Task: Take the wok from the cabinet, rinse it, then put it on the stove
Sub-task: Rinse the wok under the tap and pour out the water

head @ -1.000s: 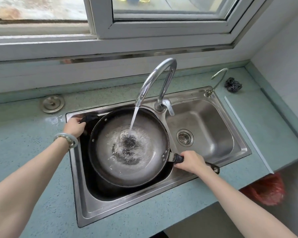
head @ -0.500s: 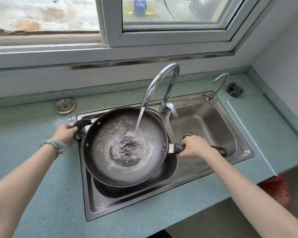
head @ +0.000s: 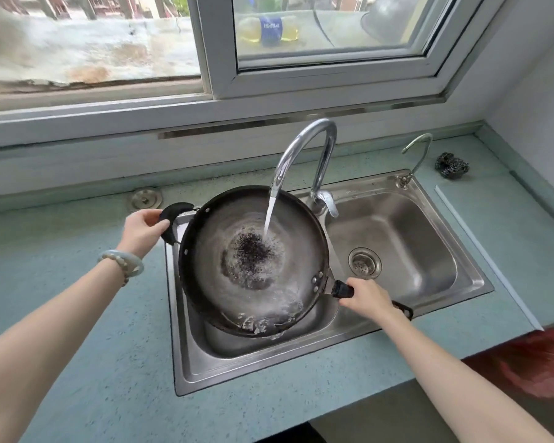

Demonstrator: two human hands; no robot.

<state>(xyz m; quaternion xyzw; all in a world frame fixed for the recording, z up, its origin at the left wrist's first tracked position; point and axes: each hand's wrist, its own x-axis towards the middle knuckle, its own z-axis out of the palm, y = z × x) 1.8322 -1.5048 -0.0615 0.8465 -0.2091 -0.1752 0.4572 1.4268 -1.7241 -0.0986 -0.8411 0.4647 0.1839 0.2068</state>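
A wok (head: 253, 260) held tilted over the left basin of the sink (head: 413, 238) under the running tap (head: 301, 145), left hand (head: 141, 230) pinching its loop handle (head: 173, 210), right hand (head: 368, 298) wrapped round the long handle (head: 343, 289); water seems to pool at the near rim and could slop onto the counter (head: 115, 362)

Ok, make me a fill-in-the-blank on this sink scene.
1. The wok is held over the sink's ____ basin.
2. Water from the faucet lands in the ____.
3. The left hand grips the loop handle; the right hand grips the ____ handle.
4. The bracelet is on the ____ wrist.
Missing: left; wok; long; left.
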